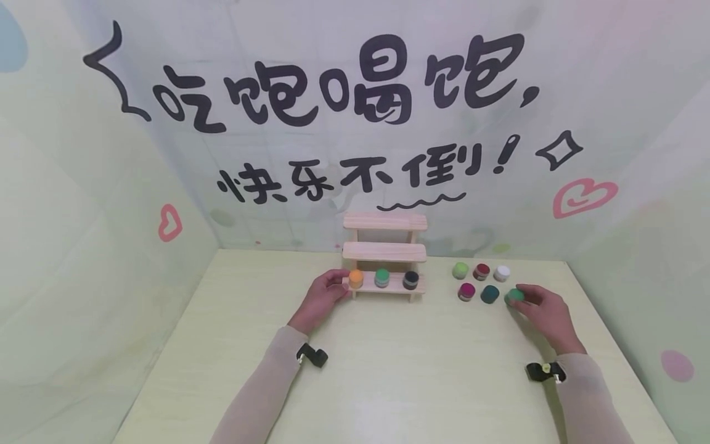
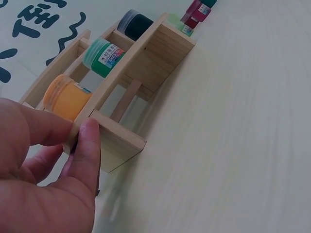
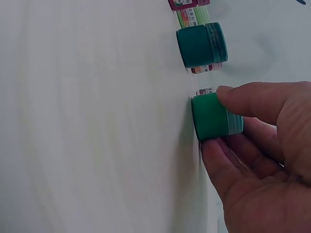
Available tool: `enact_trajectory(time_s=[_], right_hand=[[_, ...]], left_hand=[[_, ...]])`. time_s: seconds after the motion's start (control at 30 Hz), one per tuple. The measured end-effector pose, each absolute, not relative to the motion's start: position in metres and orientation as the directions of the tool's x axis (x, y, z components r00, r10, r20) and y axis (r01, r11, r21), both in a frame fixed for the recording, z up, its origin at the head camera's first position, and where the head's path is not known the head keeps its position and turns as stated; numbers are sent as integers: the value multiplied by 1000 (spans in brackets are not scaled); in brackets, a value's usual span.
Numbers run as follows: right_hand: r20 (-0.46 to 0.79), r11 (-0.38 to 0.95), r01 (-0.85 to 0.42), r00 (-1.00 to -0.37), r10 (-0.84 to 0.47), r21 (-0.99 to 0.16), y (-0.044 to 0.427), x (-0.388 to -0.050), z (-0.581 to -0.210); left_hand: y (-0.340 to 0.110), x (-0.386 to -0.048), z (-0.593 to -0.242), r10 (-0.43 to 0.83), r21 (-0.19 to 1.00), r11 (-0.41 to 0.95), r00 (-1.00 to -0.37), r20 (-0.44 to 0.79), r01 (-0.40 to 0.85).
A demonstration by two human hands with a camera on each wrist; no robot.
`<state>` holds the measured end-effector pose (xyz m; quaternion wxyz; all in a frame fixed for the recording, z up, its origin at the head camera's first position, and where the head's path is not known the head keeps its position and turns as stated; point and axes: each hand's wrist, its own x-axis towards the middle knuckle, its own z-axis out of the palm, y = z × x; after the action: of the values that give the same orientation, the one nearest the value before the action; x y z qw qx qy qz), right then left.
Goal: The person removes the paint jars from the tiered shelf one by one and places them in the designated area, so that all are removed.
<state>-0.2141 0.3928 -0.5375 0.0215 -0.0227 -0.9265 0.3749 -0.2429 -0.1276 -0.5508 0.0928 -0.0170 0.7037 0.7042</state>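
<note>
Green jar [image 3: 210,118] in right hand [image 1: 549,311]

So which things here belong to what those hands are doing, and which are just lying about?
In use, it seems:
wooden rack, held by the left hand
green jar, pinched by the right hand
orange jar, second green jar, black jar on its lowest step
light-green jar, dark-red jar, white jar, magenta jar, teal jar nearby

Probably just surroundings:
printed backdrop
black wrist devices
</note>
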Motion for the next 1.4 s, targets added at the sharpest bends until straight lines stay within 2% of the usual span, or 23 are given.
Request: enact_trajectory(time_s=[0.3, 0.6, 0.8, 1.17, 1.4], right_hand=[[-17, 686, 59, -998, 68, -725, 397, -215, -535], [64, 633, 41, -988, 141, -773, 395, -216, -514], [75, 618, 45, -983, 168, -785, 385, -217, -501], [97, 529, -4, -984, 149, -848, 349, -220, -483], [165, 502, -90, -981, 106, -860, 326, -227, -482]], left_hand=[[-129, -243, -551, 112, 988, 8, -981, -156, -156], [-128, -243, -550, 118, 988, -4, -981, -155, -156], [-128, -243, -549, 123, 988, -9, -981, -153, -156], [-127, -243, -547, 119, 988, 20, -981, -154, -152], [-129, -243, -546, 128, 985, 22, -977, -172, -170]])
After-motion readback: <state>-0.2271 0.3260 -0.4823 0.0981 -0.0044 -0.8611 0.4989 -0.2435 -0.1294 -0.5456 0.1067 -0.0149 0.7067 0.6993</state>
